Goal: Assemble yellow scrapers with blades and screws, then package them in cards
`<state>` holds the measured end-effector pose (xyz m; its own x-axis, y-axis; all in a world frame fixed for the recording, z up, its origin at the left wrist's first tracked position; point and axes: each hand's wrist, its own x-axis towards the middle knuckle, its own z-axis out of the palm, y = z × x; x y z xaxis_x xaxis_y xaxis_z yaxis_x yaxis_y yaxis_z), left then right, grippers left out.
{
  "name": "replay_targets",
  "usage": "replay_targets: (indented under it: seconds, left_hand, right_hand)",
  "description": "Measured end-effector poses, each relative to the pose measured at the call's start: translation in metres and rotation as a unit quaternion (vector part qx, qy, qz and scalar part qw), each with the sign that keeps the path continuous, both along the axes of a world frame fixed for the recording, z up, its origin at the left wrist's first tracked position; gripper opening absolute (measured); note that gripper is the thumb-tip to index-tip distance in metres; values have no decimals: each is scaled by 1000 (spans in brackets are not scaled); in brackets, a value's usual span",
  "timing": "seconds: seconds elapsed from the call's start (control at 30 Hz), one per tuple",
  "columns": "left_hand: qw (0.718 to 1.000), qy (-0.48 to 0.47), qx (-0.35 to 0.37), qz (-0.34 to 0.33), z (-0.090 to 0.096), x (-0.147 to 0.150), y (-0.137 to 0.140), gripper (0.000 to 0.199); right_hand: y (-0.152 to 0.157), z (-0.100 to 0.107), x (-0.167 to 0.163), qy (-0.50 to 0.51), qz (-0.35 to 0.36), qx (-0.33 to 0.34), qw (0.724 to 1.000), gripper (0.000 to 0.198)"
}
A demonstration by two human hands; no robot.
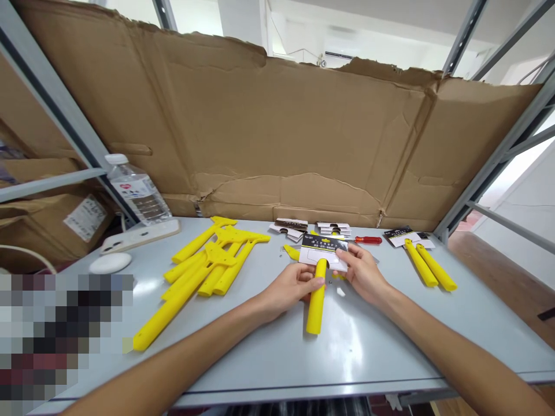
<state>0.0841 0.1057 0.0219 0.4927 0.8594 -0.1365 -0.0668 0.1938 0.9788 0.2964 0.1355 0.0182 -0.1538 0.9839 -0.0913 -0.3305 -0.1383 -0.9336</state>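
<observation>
My left hand (291,290) is closed around the upper part of a yellow plastic scraper handle (316,312), whose round end points toward me. A black-and-white printed header card (322,251) sits over the handle's top, with the handle passing through the card's cutout. The card's right side is pinched between the thumb and fingers of my right hand (364,271). Behind my hands lie more folded cards (291,229) and part of another yellow piece (292,252). The scraper's head is hidden by the card.
Several yellow handles (191,277) lie piled at left. Two carded handles (436,268) rest at right. A red-handled screwdriver (368,240) lies at the back. A water bottle (141,193), a phone (143,236) and a white mouse (110,263) stand left. Cardboard (303,127) walls the back.
</observation>
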Motion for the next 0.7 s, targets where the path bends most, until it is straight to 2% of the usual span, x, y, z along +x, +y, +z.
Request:
replay_targets:
  seconds: [0.2,0.3,0.37,0.47,0.57,0.7]
  left_hand:
    - [999,-22,17,29,-2,3,0,61]
    - [999,-15,27,12,-3,3,0,62]
    - [1000,5,26,-14,-4,2,0,61]
    - [998,29,25,-42,-4,0,-1,56]
    - [998,29,22,-44,-4,-1,-3,53]
    - [999,23,10,-37,-4,0,-3,56]
  right_hand:
    - [-5,-2,-3,-6,76,2,997,51]
    - [-6,-2,-4,-22,109,-20,994,52]
    - [-4,-2,-2,-28,99,-22,994,53]
    - [2,-1,4,-12,40,-9,999,51]
    - [6,0,9,-2,-6,7,1000,49]
    - [6,0,9,0,-14,12,1000,51]
